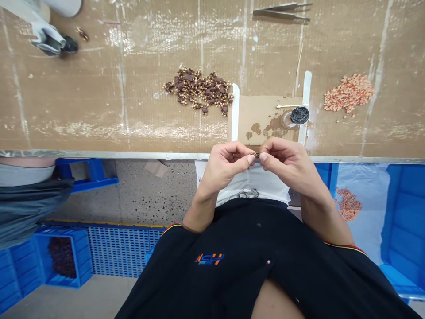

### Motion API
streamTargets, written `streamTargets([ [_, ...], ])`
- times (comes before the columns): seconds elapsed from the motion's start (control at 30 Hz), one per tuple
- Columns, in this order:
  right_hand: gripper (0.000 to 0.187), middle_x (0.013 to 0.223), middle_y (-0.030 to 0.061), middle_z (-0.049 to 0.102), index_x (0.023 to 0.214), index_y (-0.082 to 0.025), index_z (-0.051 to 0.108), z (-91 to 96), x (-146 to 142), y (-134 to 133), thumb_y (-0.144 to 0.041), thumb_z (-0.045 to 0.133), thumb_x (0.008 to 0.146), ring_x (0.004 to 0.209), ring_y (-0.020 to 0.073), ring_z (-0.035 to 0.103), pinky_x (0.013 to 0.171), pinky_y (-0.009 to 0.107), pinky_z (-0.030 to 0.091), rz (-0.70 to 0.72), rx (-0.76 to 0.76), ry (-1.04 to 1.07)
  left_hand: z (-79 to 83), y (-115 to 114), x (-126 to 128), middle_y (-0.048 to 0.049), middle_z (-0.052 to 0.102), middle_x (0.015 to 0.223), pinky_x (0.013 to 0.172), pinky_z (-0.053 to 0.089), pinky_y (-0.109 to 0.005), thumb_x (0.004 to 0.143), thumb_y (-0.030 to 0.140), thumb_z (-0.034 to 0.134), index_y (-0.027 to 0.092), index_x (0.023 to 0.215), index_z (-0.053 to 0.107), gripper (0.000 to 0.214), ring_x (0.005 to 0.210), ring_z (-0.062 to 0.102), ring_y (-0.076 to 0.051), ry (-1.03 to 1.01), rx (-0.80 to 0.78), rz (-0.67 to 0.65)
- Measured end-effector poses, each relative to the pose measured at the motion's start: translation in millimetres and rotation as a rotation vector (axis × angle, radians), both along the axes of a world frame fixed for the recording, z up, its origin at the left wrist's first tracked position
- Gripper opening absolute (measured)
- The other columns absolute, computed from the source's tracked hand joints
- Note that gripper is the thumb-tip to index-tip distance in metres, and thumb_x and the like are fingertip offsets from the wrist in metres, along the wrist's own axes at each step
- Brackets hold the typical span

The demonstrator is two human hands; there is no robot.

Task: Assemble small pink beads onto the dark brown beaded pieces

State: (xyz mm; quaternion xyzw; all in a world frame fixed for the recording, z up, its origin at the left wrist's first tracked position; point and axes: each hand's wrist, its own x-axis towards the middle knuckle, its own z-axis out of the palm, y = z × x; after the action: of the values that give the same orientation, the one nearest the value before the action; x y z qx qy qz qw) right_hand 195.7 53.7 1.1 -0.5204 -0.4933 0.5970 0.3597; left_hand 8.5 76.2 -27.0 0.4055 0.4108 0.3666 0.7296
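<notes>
My left hand (227, 165) and my right hand (289, 165) meet at the table's front edge, both closed in a pinch. Between their fingertips is a tiny brown part with gold-coloured bits (255, 154); its exact kind is too small to make out. Just beyond lies a stained cardboard sheet (255, 108), taped along its sides. On its right side are a small clear round container (288, 118), a round black-topped piece (299, 115) and a cotton swab (287, 106). A heap of brown parts with gold tips (186, 86) lies left of the sheet.
Small orange-and-white pieces (348, 93) form a heap at right. Metal tweezers (282, 11) lie at the back. Another person's gloved hand (49, 37) is at far left. Blue crates (407, 212) stand below the table on both sides, near a blue stool (88, 175).
</notes>
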Motion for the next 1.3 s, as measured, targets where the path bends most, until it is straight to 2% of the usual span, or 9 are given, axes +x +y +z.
streamTargets([
  [0.33, 0.05, 0.065, -0.0037, 0.055, 0.077, -0.021, 0.062, -1.2, 9, 5, -0.063, 0.085, 0.092, 0.06, 0.0111, 0.046, 0.057, 0.028, 0.036, 0.061, -0.057, 0.077, -6.1, 0, -2, -0.0042, 0.078, 0.07, 0.054, 0.052, -0.024, 0.072, 0.059, 0.099, 0.018, 0.077, 0.081, 0.045, 0.058, 0.064, -0.011, -0.034, -0.108, -0.053],
  [0.73, 0.049, 0.064, -0.0042, 0.052, 0.077, -0.022, 0.062, 1.3, 6, 5, -0.063, 0.083, 0.092, 0.061, 0.0115, 0.041, 0.056, 0.028, 0.032, 0.071, -0.012, -0.003, -5.6, 0, 1, -0.0012, 0.072, 0.063, 0.053, 0.053, -0.021, 0.069, 0.06, 0.1, 0.018, 0.072, 0.077, 0.048, 0.053, 0.06, -0.009, -0.038, -0.07, -0.007],
  [0.9, 0.042, 0.065, -0.005, 0.051, 0.077, -0.022, 0.06, 3.9, 10, -1, -0.055, 0.079, 0.095, 0.06, 0.0114, 0.043, 0.058, 0.028, 0.036, 0.036, 0.019, -0.061, -2.6, 7, -10, -0.0059, 0.08, 0.074, 0.059, 0.058, -0.024, 0.08, 0.05, 0.094, 0.018, 0.09, 0.084, 0.035, 0.064, 0.072, -0.014, 0.048, -0.008, -0.13],
  [0.93, 0.039, 0.065, -0.0048, 0.052, 0.077, -0.023, 0.06, 1.5, 17, -4, -0.053, 0.078, 0.095, 0.06, 0.0118, 0.044, 0.059, 0.028, 0.037, -0.002, 0.041, -0.102, -1.3, 10, -15, -0.0065, 0.081, 0.077, 0.06, 0.059, -0.024, 0.081, 0.046, 0.093, 0.019, 0.096, 0.085, 0.032, 0.068, 0.074, -0.015, 0.089, 0.016, -0.125],
  [1.0, 0.034, 0.067, -0.0033, 0.057, 0.078, -0.023, 0.062, -8.2, 41, -10, -0.048, 0.076, 0.095, 0.062, 0.0135, 0.049, 0.06, 0.029, 0.039, -0.157, 0.101, -0.236, 0.9, 16, -27, -0.006, 0.083, 0.081, 0.058, 0.058, -0.023, 0.081, 0.04, 0.091, 0.022, 0.102, 0.085, 0.028, 0.068, 0.074, -0.015, 0.207, 0.075, 0.016],
  [1.13, 0.023, 0.067, -0.0018, 0.064, 0.078, -0.024, 0.068, -37.1, 135, -21, -0.04, 0.077, 0.091, 0.062, 0.0162, 0.054, 0.06, 0.03, 0.039, -0.756, 0.258, -0.656, -3.1, 33, -56, -0.0033, 0.081, 0.079, 0.05, 0.049, -0.022, 0.08, 0.026, 0.081, 0.021, 0.097, 0.082, 0.017, 0.056, 0.062, -0.01, 0.516, 0.215, 0.498],
  [1.2, 0.024, 0.059, -0.0026, 0.059, 0.071, -0.025, 0.066, -47.0, 188, -23, -0.031, 0.081, 0.089, 0.057, 0.0152, 0.051, 0.057, 0.03, 0.036, -1.002, 0.362, -0.794, -9.7, 44, -68, -0.0025, 0.078, 0.075, 0.049, 0.046, -0.023, 0.076, 0.022, 0.078, 0.018, 0.092, 0.081, 0.017, 0.054, 0.057, -0.011, 0.671, 0.334, 0.661],
  [1.27, 0.03, 0.055, -0.0021, 0.056, 0.064, -0.027, 0.062, -51.5, 230, -23, -0.02, 0.082, 0.086, 0.056, 0.0144, 0.05, 0.057, 0.032, 0.034, -1.083, 0.382, -0.827, -16.1, 55, -75, -0.0022, 0.075, 0.075, 0.053, 0.046, -0.025, 0.073, 0.022, 0.075, 0.017, 0.091, 0.08, 0.019, 0.059, 0.059, -0.012, 0.782, 0.434, 0.717],
  [1.3, 0.033, 0.053, -0.0018, 0.055, 0.063, -0.028, 0.061, -52.5, 244, -22, -0.016, 0.084, 0.083, 0.056, 0.0143, 0.05, 0.057, 0.032, 0.034, -1.101, 0.387, -0.835, -18.1, 59, -77, -0.0026, 0.075, 0.08, 0.055, 0.045, -0.025, 0.074, 0.023, 0.073, 0.018, 0.094, 0.081, 0.022, 0.062, 0.059, -0.013, 0.827, 0.474, 0.692],
])
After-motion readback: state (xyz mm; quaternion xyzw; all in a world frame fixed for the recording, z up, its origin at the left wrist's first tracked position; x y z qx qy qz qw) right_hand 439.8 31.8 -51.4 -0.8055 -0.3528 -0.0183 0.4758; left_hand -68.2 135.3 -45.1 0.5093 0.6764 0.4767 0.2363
